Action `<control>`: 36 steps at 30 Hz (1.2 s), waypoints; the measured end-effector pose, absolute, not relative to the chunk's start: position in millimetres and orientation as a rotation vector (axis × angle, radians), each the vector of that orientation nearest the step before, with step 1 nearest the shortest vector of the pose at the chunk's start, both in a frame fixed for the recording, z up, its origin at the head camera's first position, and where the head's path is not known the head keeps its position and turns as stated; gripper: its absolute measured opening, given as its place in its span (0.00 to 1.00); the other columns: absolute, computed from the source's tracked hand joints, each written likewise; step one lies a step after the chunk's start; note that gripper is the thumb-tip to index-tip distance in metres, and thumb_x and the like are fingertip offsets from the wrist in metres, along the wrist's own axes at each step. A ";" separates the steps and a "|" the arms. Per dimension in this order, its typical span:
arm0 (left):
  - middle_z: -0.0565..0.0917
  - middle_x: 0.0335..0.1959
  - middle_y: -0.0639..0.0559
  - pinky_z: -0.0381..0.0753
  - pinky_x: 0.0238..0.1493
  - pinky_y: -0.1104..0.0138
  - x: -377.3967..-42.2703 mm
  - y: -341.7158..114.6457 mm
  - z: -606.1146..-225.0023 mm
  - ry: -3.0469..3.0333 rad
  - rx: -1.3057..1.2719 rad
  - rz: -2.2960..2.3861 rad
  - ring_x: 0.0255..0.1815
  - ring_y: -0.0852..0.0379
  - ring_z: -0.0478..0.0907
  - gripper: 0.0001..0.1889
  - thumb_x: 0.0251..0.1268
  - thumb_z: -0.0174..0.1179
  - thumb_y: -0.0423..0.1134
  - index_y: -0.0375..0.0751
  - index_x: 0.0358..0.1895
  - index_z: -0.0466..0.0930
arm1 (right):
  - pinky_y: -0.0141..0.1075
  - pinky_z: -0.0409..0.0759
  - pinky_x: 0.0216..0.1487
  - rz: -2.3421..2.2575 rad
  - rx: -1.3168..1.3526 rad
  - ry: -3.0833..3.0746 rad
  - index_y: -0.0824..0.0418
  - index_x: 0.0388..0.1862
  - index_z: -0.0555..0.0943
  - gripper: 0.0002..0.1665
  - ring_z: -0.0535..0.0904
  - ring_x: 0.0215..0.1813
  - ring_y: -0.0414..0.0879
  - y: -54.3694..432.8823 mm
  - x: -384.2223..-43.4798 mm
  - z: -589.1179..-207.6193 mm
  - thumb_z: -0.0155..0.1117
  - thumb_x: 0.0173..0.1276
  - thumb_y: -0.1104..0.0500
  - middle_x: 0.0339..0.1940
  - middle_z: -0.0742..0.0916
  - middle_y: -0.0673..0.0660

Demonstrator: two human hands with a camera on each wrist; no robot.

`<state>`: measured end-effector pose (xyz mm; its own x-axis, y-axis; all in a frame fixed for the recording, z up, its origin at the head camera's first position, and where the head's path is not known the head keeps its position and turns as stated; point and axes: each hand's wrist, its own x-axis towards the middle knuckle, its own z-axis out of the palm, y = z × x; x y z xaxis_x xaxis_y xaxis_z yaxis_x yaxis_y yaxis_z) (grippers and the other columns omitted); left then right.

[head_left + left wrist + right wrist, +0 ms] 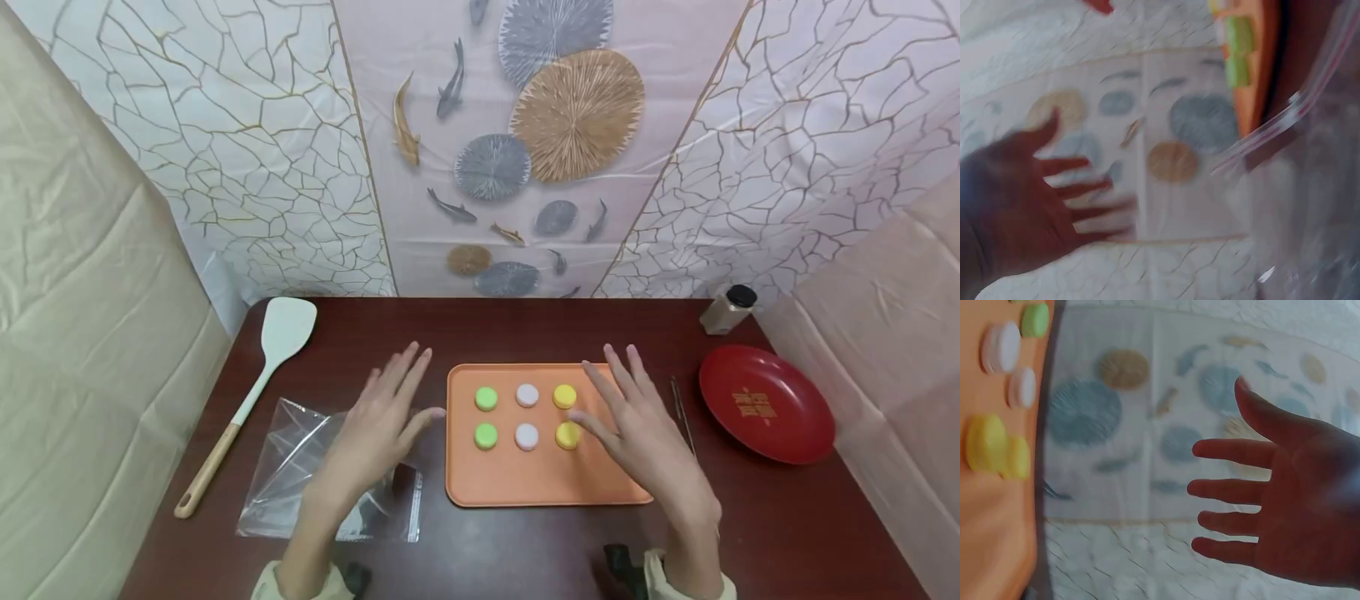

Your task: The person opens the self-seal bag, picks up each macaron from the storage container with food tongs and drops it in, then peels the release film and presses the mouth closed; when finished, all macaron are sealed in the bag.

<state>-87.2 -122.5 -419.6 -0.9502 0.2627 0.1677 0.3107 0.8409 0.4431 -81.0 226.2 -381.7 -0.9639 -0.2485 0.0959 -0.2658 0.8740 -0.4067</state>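
Both hands are held up over the table with fingers straight and spread, holding nothing. My left hand [382, 421] is above a clear plastic zip bag [273, 479], just left of an orange tray [525, 482]. My right hand [648, 433] overlaps the tray's right side in the head view, its thumb tip close to the yellow pieces. On the tray sit small round macaron-like pieces in two rows: green [486, 399], pale white [527, 395] and yellow [565, 397]. In the right wrist view the right palm [1310, 506] shows, with the tray at the left edge.
A pale spatula [288, 327] with a wooden handle lies at the left. On the right are a red plate [795, 417] with gold marks, a small black-lidded jar [726, 312] and a thin metal tool [679, 408] beside the tray. Patterned cloth [270, 167] hangs behind the table.
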 end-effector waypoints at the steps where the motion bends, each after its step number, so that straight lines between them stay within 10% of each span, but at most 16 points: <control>1: 0.62 0.89 0.41 0.66 0.81 0.35 -83.7 -126.4 -418.0 -2.852 -0.472 -0.766 0.85 0.32 0.66 0.41 0.81 0.65 0.52 0.44 0.88 0.59 | 0.79 0.59 0.77 0.652 0.388 -2.968 0.64 0.83 0.72 0.45 0.45 0.91 0.73 228.9 -78.5 -380.4 0.77 0.74 0.47 0.89 0.63 0.72; 5: 0.86 0.69 0.40 0.86 0.61 0.41 -63.1 -144.4 -427.1 -2.636 -0.468 -0.775 0.61 0.38 0.88 0.31 0.75 0.73 0.41 0.42 0.78 0.76 | 0.72 0.67 0.76 0.689 0.291 -2.751 0.64 0.74 0.81 0.36 0.60 0.88 0.69 250.9 -62.4 -383.6 0.80 0.71 0.55 0.82 0.76 0.70; 9: 0.90 0.47 0.42 0.90 0.43 0.56 -45.0 -160.9 -463.3 -2.533 -0.549 -0.698 0.41 0.48 0.88 0.27 0.59 0.80 0.34 0.35 0.63 0.84 | 0.68 0.73 0.72 0.662 0.162 -2.650 0.68 0.65 0.85 0.28 0.74 0.78 0.71 283.9 -49.1 -404.7 0.80 0.69 0.61 0.72 0.83 0.72; 17: 0.81 0.63 0.40 0.75 0.46 0.55 -38.7 -172.1 -532.6 -2.484 -0.623 -0.565 0.51 0.45 0.73 0.42 0.35 0.91 0.36 0.41 0.62 0.84 | 0.82 0.72 0.60 0.484 -0.113 -3.097 0.77 0.65 0.80 0.31 0.68 0.74 0.83 347.3 -33.8 -447.1 0.68 0.82 0.50 0.70 0.77 0.84; 36: 0.85 0.52 0.46 0.74 0.50 0.50 -49.7 -185.2 -532.5 -2.692 -0.496 -0.622 0.51 0.46 0.78 0.24 0.45 0.84 0.36 0.44 0.49 0.88 | 0.77 0.78 0.57 0.531 -0.058 -3.345 0.79 0.66 0.78 0.37 0.76 0.68 0.81 364.6 -35.7 -475.2 0.65 0.83 0.44 0.66 0.79 0.85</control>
<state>-49.7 -185.2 -532.5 -0.8840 0.2567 0.3906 0.4021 0.8438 0.3555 -35.7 364.6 -475.2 -0.9693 -0.0049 -0.2458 0.0715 0.9510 -0.3009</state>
